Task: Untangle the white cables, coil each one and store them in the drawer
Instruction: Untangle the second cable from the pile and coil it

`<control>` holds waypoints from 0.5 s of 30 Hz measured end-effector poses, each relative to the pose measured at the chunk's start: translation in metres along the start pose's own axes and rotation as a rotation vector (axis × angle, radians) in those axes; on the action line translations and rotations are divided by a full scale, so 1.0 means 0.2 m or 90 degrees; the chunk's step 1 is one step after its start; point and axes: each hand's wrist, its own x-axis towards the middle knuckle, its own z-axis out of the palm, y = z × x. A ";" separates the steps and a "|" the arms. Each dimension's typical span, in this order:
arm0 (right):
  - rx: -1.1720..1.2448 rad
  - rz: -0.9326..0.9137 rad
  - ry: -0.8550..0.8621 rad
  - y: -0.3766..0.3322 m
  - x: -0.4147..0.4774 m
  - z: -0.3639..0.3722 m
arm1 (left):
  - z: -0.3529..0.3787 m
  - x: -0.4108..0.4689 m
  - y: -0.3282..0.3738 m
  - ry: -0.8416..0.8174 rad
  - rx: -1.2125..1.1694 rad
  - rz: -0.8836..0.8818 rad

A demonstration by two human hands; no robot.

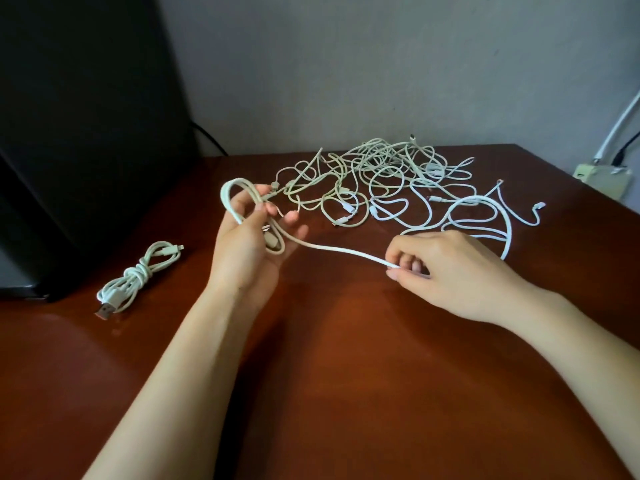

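My left hand is gripping loops of a thin white plastic cable; my right hand, at three o'clock from it, is pinching the strand.

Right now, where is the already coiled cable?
In the head view, the coiled cable lies on the table, at its left, beside the dark object and left of the left hand.

A reddish-brown wooden table meets a grey wall, with a large black box at far left and a pale power strip at far right.
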 end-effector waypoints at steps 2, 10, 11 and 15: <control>0.002 -0.002 0.009 0.00 0.00 0.00 | -0.02 0.01 0.01 0.038 -0.048 -0.014; 0.103 -0.090 0.073 -0.03 -0.01 0.00 | -0.08 0.06 0.02 0.105 -0.027 0.002; 0.107 -0.117 0.081 -0.04 -0.01 0.00 | -0.07 0.05 0.01 0.099 0.055 0.027; 0.129 -0.210 0.111 -0.09 -0.02 0.02 | -0.01 0.00 -0.04 0.020 0.298 0.104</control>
